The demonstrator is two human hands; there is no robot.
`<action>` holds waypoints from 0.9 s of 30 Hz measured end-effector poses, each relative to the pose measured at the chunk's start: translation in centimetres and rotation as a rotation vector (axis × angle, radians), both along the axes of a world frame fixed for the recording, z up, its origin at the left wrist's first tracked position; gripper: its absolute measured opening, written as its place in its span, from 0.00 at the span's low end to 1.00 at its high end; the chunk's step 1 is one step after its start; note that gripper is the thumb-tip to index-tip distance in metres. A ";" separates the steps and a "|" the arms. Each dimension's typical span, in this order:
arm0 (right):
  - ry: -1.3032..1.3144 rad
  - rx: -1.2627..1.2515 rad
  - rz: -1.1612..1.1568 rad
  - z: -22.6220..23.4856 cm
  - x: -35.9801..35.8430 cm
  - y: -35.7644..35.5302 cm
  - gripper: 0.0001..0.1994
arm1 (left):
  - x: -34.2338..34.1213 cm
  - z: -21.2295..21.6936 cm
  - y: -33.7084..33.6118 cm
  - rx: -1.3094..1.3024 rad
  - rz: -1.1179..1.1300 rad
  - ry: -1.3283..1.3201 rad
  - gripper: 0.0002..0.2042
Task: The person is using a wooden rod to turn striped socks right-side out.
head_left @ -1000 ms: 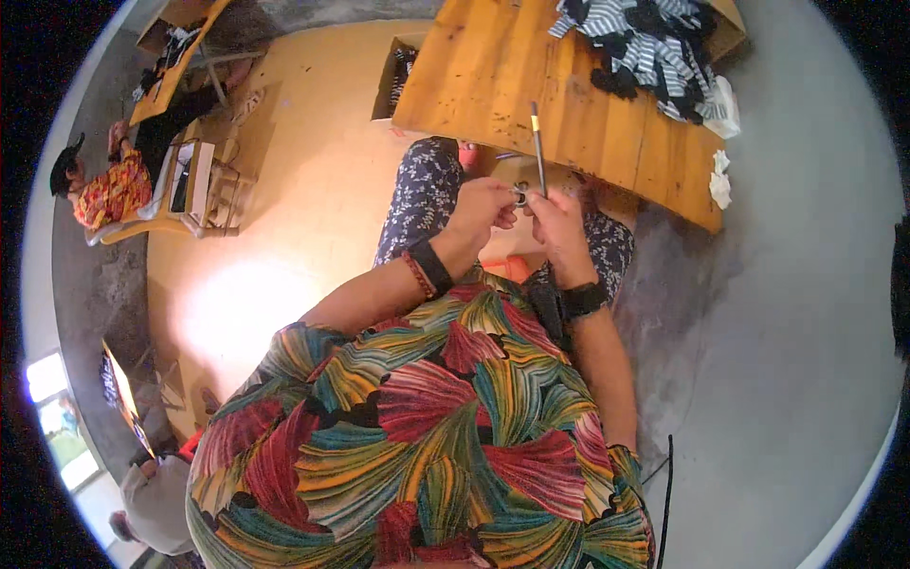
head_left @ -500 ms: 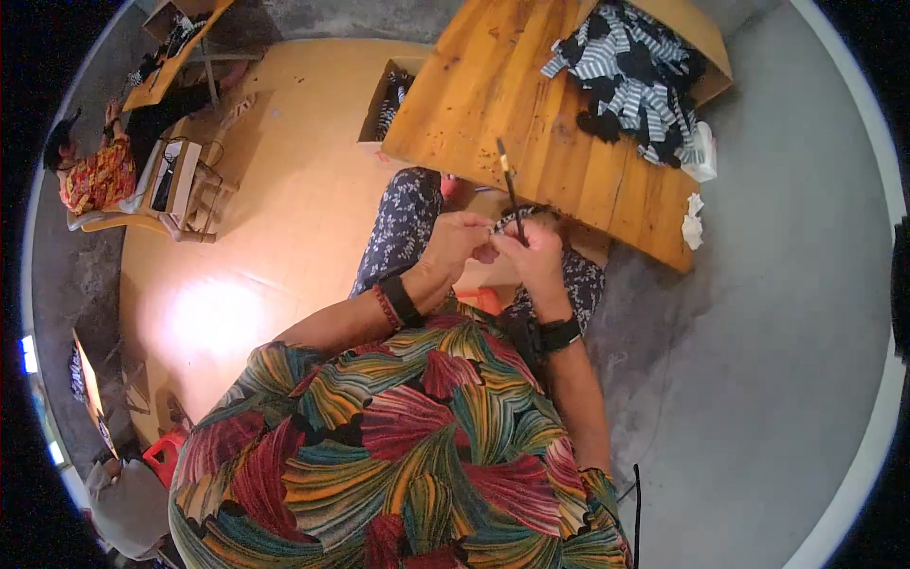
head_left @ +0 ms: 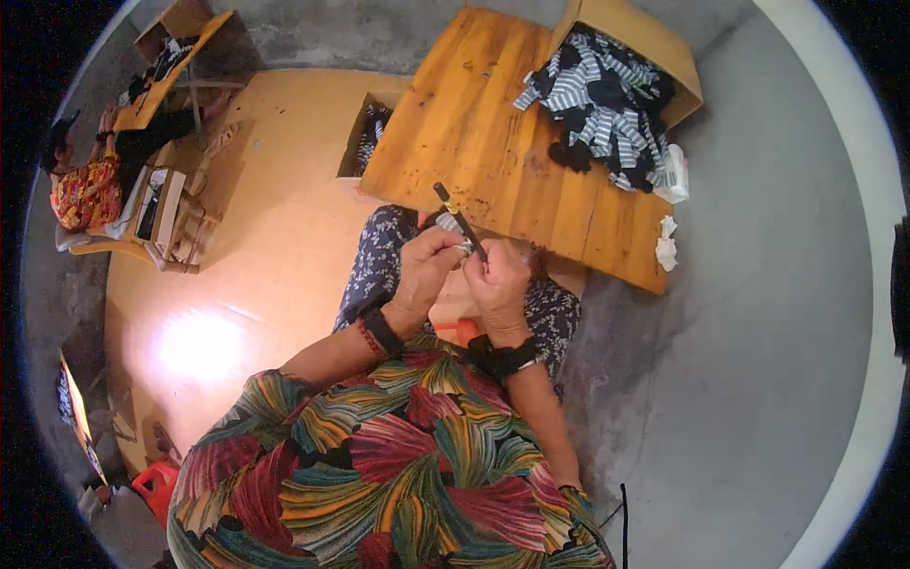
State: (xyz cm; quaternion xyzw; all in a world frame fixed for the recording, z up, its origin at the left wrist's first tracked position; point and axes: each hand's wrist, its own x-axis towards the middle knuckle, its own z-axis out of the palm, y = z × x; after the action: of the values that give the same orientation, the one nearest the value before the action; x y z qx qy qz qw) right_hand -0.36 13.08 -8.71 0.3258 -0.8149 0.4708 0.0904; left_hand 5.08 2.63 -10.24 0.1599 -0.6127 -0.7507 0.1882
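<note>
Both forearms rise from the lap, wrists bent inward. The left hand pinches a small pale piece; the right hand grips a thin dark tool, angled over the wooden table beyond.

Multicoloured leaf-print top, dark wristbands, floral trousers.
</note>
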 end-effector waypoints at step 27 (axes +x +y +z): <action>-1.520 -0.614 0.234 -1.5 0.9 1.8 0.03 | 0.8 -0.2 -2.2 0.312 -0.221 -0.352 0.07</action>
State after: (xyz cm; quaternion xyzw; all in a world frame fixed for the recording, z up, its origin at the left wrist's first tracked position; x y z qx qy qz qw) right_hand 0.57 14.91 -10.17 -0.0377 -0.4498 0.7706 -0.4499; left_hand 5.90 0.43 -10.39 0.2471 -0.5265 -0.8129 -0.0315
